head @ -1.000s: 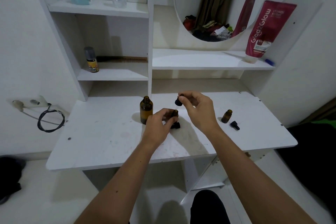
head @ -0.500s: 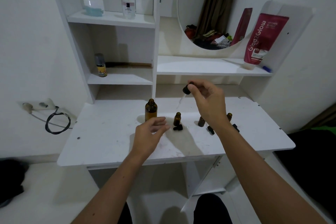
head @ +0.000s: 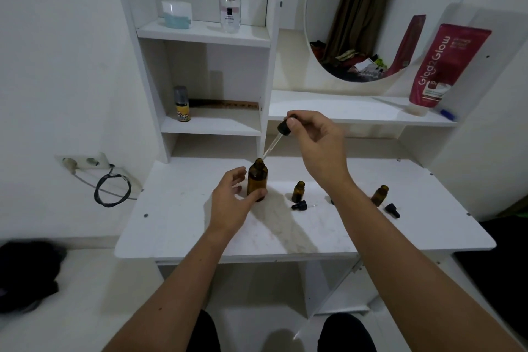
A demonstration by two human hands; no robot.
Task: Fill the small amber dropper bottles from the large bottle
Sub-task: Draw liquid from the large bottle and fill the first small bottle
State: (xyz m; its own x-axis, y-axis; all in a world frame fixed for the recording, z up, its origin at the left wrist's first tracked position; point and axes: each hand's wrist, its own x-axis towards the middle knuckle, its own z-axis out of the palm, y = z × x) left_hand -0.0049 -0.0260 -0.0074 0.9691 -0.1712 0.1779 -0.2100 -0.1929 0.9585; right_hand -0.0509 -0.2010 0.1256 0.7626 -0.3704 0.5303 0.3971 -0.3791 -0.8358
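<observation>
The right hand pinches the black rubber bulb of a glass-stemmed dropper between thumb and fingertips; the stem slants down-left, its tip at the open mouth of the large amber glass bottle. The left hand cups that bottle near its base — thumb against the front, fingers loosely spread at the side, a steadying contact, not a firm clasp.

The large bottle stands upright near the middle of the white desk surface. To its right stands a small amber dropper bottle, uncapped, with a black dropper cap lying just in front. A second small amber bottle stands toward the right edge, a second black cap beside it. Liquid levels in the small bottles cannot be read.

Judgement: the work appears early — a draw from the large bottle is being set up; filling and recapping of both visible small bottles seems outstanding.

Room: the front strip and left half of the surface lie open. The right forearm crosses between the small bottles, so a withdrawal could brush either.
</observation>
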